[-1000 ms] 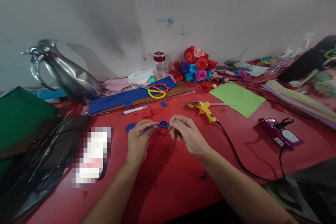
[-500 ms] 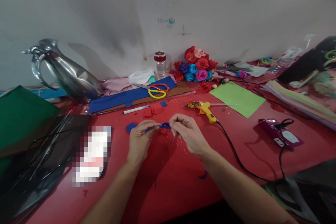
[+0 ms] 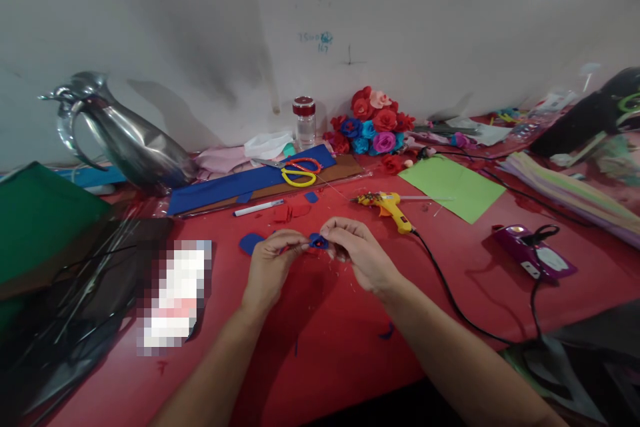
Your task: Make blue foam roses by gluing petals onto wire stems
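Between my two hands, over the red table, is a small curled blue paper piece. My left hand pinches its left side with thumb and fingers. On its right side the thumb and forefinger of my right hand are closed on it. A flat blue piece lies partly behind my left hand. Red scraps and a white pen rest beyond my hands. A yellow glue gun lies to the right, behind my right hand.
Scissors lie on blue paper strips. Behind stand a jar, paper flowers and a metal jug. Green paper and a purple power socket are right; a phone is left. The glue gun's cord curves beside my right arm.
The blue piece has turned between my fingers, and its curled opening now faces more toward me. My left hand has shifted slightly to the right.
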A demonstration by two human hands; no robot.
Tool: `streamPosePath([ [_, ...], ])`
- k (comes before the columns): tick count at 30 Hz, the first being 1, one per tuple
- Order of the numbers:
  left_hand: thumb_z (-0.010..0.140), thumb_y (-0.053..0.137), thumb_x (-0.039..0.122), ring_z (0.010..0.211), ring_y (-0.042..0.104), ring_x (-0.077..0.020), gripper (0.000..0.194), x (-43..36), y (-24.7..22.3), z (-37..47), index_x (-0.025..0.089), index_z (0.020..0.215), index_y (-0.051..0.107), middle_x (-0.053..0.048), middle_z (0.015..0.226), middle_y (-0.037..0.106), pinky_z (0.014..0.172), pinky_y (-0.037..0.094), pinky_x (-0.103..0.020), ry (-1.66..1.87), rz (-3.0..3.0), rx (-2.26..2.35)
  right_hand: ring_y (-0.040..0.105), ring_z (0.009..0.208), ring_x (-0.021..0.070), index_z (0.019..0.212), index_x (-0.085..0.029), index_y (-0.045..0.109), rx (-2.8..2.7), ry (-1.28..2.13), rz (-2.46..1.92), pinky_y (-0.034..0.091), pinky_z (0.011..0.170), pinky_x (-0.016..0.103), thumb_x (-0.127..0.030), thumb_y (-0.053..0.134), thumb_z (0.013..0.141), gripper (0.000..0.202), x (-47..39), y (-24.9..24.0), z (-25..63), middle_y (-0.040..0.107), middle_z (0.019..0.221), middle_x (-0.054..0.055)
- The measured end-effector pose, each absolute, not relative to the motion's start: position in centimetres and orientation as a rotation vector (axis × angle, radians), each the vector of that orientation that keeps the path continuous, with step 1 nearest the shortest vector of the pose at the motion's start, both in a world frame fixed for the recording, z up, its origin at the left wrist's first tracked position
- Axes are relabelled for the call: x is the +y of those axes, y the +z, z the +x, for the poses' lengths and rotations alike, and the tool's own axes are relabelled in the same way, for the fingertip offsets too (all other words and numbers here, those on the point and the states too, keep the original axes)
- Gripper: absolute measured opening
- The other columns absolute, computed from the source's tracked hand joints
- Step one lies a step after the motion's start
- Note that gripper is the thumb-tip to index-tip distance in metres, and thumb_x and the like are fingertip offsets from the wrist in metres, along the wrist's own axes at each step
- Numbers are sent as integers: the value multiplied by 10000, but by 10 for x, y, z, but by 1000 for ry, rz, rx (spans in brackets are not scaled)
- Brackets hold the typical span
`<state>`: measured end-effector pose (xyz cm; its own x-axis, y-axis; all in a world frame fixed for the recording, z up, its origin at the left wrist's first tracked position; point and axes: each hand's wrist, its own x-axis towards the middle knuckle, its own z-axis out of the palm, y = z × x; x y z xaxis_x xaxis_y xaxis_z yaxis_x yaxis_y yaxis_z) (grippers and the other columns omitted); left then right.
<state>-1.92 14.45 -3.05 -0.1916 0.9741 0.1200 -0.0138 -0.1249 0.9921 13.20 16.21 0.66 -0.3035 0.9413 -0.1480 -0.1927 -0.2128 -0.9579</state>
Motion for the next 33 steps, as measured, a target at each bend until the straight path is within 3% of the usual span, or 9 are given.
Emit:
streamPosePath([
  [7, 618, 753, 230, 723, 612, -176, 16, 145, -31, -20, 237, 631, 757, -28, 721, 693, 723, 483, -298, 1407, 1227, 1255, 331, 432, 69, 588, -190, 567, -1153, 1684, -1018, 209, 451, 226, -337, 633, 617, 163, 164, 6, 133, 438, 451, -64],
  [17, 588, 756, 240, 719, 620, -176, 53, 144, -25, -18, 215, 634, 744, -29, 735, 710, 704, 497, -301, 1446, 1065, 1296, 315, 463, 81, 610, -204, 513, -1100, 1585, -981, 198, 460, 240, -314, 596, 660, 147, 163, 8, 134, 433, 481, -63],
  [24, 602, 785, 255, 729, 630, -159, 169, 154, -5, -60, 216, 759, 736, -11, 752, 720, 733, 510, -307, 1899, 718, 1464, 376, 500, 103, 639, -213, 515, -1301, 1339, -1071, 285, 498, 241, -310, 562, 711, 130, 165, -3, 132, 442, 519, -53],
  [28, 540, 811, 221, 669, 600, -107, 200, 160, -4, -76, 201, 719, 725, 8, 704, 695, 703, 479, -257, 2013, 555, 1317, 466, 540, 126, 670, -214, 568, -1637, 1095, -1175, 345, 530, 249, -285, 544, 756, 114, 164, -16, 123, 532, 583, -23],
  [33, 522, 818, 258, 629, 579, -104, 257, 162, -12, -75, 171, 746, 727, 5, 678, 686, 671, 450, -262, 1886, 616, 1326, 595, 762, 194, 747, -225, 688, -2152, 694, -1201, 426, 731, 309, -194, 544, 788, 153, 171, -21, 113, 702, 775, 40],
])
